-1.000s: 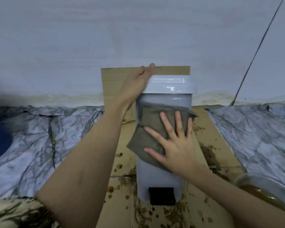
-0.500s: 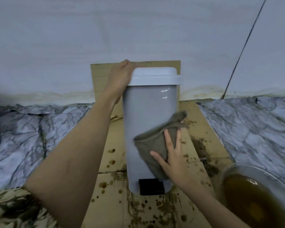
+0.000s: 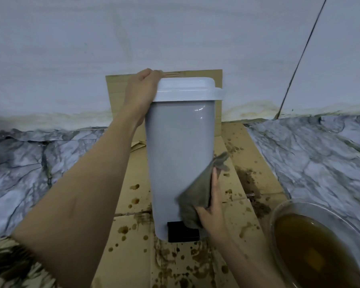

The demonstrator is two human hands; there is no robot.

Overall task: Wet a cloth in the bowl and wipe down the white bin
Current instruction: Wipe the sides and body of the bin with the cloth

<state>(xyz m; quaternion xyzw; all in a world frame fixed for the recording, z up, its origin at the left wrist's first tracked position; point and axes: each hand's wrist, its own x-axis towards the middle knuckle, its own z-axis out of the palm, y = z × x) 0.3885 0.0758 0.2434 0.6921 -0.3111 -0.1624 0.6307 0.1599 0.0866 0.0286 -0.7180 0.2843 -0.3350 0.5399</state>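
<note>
Your stained brown cardboard sheet (image 3: 133, 256) carries everything here, already spotted with brown drips, and a soggy patch under the base could let things slide. On it, near its far edge by the wall, stands the tall white plastic pedal bin (image 3: 179, 150) with its paler lid shut. It is tall and narrow, so a sideways shove low down could tip or skate it if your steadying grip slackens.

At the sheet's near right corner sits the clear round bowl of murky brown water (image 3: 312, 242), just beside your right forearm; an elbow swinging back could knock it and flood the cardboard. That water looks dirty enough to leave streaks on the bin.

Your left hand (image 3: 140, 93) curls over the lid's left edge, fingers wrapped behind it. Your right hand (image 3: 211, 208) pinches the damp olive-grey cloth (image 3: 197, 192) against the bin's lower right edge, thumb under, fingers along it. One cloth corner flaps free above your fingertips; little of it meets the plastic, so patches may be missed.

The small black foot pedal (image 3: 183, 231) sits just below; snagging it could pop the lid.
</note>
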